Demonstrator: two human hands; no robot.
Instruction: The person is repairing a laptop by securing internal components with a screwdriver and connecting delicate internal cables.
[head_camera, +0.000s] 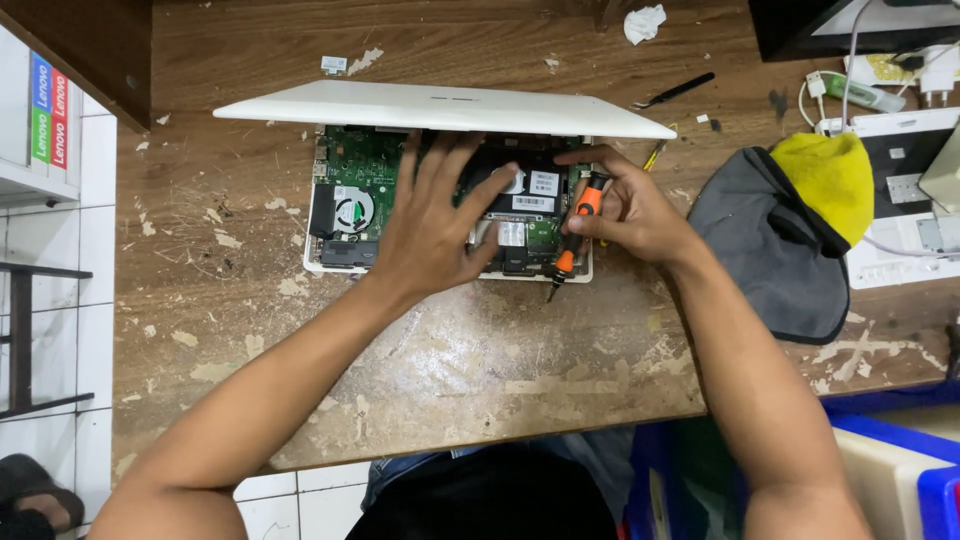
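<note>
One opened white laptop (450, 215) lies at twelve o'clock on the worn table (450, 370), one fan showing. The left hand (435, 225) presses flat, fingers spread, on its boards. The right hand (625, 210) is clamped on one orange-and-black screwdriver (575, 235); a slip could gouge the circuitry, I judge.

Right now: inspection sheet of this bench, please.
Surface: worn wooden table, scratched, paint flecks.
Job's things: white laptop, base opened, circuit board and fan exposed.
Clutter: grey-yellow cloth, tweezers, crumpled paper.
Grippers: left hand flat on the internals; right hand grips an orange-black screwdriver, tip towards the person.
Cables: white leads, top right.
Surroundings: tiled floor, blue bins.
</note>
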